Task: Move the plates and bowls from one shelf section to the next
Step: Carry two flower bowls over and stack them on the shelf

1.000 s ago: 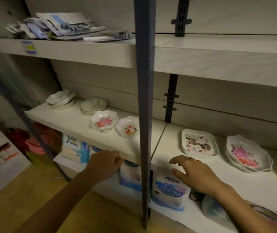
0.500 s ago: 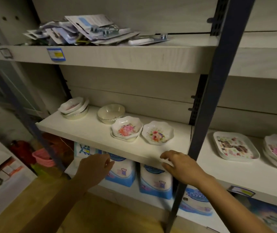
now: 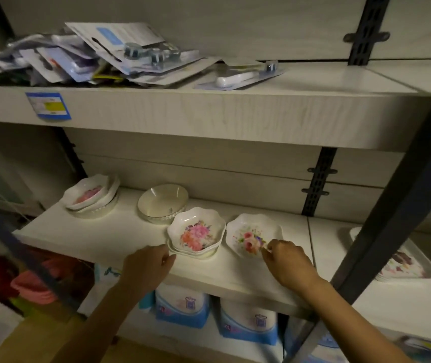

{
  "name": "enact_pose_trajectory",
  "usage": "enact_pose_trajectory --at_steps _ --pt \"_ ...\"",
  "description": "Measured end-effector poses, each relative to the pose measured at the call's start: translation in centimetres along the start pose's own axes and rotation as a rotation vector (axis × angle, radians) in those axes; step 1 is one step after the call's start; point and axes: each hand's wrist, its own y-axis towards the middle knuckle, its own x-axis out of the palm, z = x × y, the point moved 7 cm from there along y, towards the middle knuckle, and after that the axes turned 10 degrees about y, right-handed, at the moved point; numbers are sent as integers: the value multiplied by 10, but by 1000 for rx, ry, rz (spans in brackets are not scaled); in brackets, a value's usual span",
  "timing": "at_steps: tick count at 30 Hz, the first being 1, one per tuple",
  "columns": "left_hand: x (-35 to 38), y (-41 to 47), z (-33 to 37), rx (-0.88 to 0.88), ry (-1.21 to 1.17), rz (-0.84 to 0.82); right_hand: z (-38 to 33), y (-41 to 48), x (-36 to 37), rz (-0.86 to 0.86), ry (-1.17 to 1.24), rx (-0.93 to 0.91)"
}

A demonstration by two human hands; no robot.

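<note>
While on shelf (image 3: 104, 239), floral dish (image 3: 249, 230) in right hand (image 3: 287, 263)'s pinch.

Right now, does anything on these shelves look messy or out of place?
Yes: the packaged goods on the top shelf lie in a jumbled heap, overlapping at all angles. The bowl stack at back left sits tilted.

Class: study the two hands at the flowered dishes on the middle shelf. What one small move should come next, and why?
Probably the right hand should pinch the near rim of the single flowered dish and lift it: its fingertips are at that rim, though a grip is not clear, and the left hand holds nothing beside the stacked flowered bowls.
</note>
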Motion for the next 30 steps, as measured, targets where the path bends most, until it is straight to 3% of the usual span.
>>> enact_pose_trajectory --at_steps 6,11,14,18,24,30 --pt "6 41 -21 53 24 -36 27 30 21 19 130 379" --pt "10 61 -44 80 -24 -130 47 42 47 238 556 659" --pt "15 76 -66 43 -62 -209 49 37 52 369 660 744" --pt "18 88 -75 21 -92 -268 46 34 54 330 683 743" --pt "38 110 -60 9 -190 -353 42 -1 40 477 713 714" --pt "63 129 -45 59 -197 -398 23 -44 31 508 678 657"
